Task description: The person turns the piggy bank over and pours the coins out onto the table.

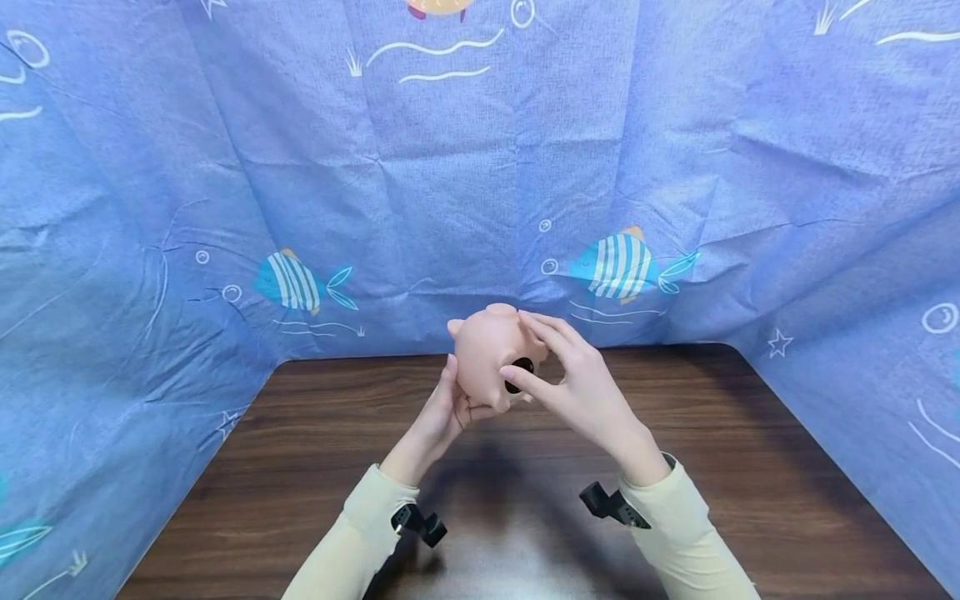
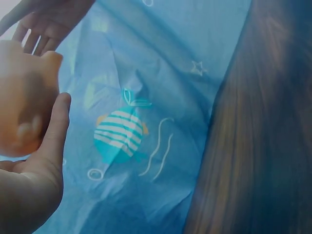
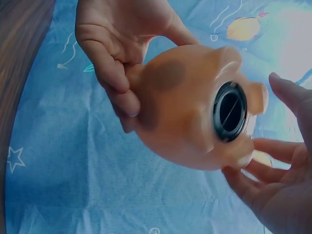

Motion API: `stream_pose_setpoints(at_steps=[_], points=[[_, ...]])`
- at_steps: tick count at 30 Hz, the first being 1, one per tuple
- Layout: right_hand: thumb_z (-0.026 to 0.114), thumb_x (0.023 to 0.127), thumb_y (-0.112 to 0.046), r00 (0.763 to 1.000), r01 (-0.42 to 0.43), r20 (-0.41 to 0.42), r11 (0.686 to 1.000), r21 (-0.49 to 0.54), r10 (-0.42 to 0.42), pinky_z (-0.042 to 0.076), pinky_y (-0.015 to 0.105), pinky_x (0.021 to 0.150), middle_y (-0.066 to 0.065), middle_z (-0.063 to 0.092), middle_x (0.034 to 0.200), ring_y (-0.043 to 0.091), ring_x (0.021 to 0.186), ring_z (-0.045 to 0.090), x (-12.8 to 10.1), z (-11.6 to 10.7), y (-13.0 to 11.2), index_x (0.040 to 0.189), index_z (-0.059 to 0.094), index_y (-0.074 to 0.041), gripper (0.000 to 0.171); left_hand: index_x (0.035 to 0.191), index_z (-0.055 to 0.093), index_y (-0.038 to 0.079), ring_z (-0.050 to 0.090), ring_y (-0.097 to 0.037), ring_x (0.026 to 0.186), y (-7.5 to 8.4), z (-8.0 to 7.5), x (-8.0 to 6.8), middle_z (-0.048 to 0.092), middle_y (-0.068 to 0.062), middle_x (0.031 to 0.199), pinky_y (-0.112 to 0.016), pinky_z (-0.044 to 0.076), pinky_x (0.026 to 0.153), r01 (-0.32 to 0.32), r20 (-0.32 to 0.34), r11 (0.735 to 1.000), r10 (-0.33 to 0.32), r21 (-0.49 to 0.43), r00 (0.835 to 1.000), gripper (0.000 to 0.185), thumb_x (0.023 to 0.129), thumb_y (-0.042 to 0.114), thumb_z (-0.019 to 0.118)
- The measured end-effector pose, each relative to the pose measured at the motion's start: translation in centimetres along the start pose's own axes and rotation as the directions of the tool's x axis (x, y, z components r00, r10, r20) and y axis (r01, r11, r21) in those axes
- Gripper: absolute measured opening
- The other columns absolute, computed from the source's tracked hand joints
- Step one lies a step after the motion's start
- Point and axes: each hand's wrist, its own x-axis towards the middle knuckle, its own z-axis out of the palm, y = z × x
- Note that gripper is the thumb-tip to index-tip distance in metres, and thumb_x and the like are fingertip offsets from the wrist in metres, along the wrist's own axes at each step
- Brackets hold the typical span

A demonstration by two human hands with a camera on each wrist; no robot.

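Note:
A pink piggy bank (image 1: 480, 354) is held up above the table, with its belly side turned to the right. On that belly a round black plug (image 3: 230, 112) sits among the stubby feet. My left hand (image 1: 442, 412) grips the bank from the left and below, its thumb along the side in the left wrist view. My right hand (image 1: 588, 387) is at the belly side. Its fingertips touch the bank near a foot in the right wrist view, while the thumb (image 3: 287, 92) stands apart from the surface.
Below the hands lies a dark wood-grain table (image 1: 337, 467). A blue cloth (image 1: 450, 208) printed with fish hangs behind and on both sides of it. Black straps with small devices (image 1: 615, 506) are worn on both wrists.

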Motion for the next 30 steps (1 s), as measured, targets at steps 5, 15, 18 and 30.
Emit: stream_pose_setpoints(at_steps=[5, 15, 18, 30], points=[[0.083, 0.086, -0.02, 0.998, 0.059, -0.004, 0.997, 0.045, -0.059, 0.044, 0.034, 0.107, -0.003, 0.056, 0.141, 0.015, 0.129, 0.053, 0.0, 0.1, 0.1, 0.147, 0.054, -0.015, 0.068, 0.154, 0.028, 0.002, 0.071, -0.022, 0.104, 0.1, 0.2, -0.4, 0.068, -0.003, 0.124, -0.035, 0.056, 0.093, 0.012, 0.028, 0.996, -0.01, -0.091, 1.0, 0.084, 0.102, 0.068, 0.024], [0.082, 0.084, -0.005, 0.988, 0.13, -0.093, 0.987, 0.094, -0.121, 0.05, 0.034, 0.1, 0.0, 0.06, 0.137, 0.019, 0.121, 0.059, 0.2, -0.5, -0.2, 0.139, 0.061, -0.013, 0.059, 0.15, 0.038, 0.008, 0.072, -0.02, 0.102, 0.0, 0.3, -0.6, 0.07, -0.003, 0.122, -0.033, 0.057, 0.091, 0.029, 0.016, 0.987, -0.027, -0.158, 1.0, 0.078, 0.102, 0.068, 0.026], [0.081, 0.084, -0.004, 0.979, 0.15, -0.151, 0.987, 0.061, -0.139, 0.048, 0.031, 0.101, -0.001, 0.061, 0.135, 0.02, 0.123, 0.058, 0.1, -1.0, -0.4, 0.132, 0.066, -0.011, 0.051, 0.15, 0.038, 0.007, 0.072, -0.021, 0.101, 0.0, 0.3, -0.5, 0.071, -0.003, 0.122, -0.032, 0.057, 0.09, 0.03, 0.027, 0.986, -0.026, -0.165, 0.999, 0.078, 0.102, 0.067, 0.025], [0.081, 0.082, -0.006, 0.934, 0.245, -0.255, 0.968, -0.059, -0.252, 0.048, 0.023, 0.091, 0.003, 0.067, 0.104, 0.02, 0.099, 0.063, -1.2, -0.6, -0.2, 0.108, 0.077, -0.008, 0.026, 0.15, 0.033, 0.006, 0.073, -0.022, 0.099, -0.1, 0.4, -0.4, 0.072, -0.005, 0.119, -0.033, 0.058, 0.087, 0.03, 0.006, 0.982, -0.029, -0.189, 1.0, 0.079, 0.102, 0.068, 0.023]])
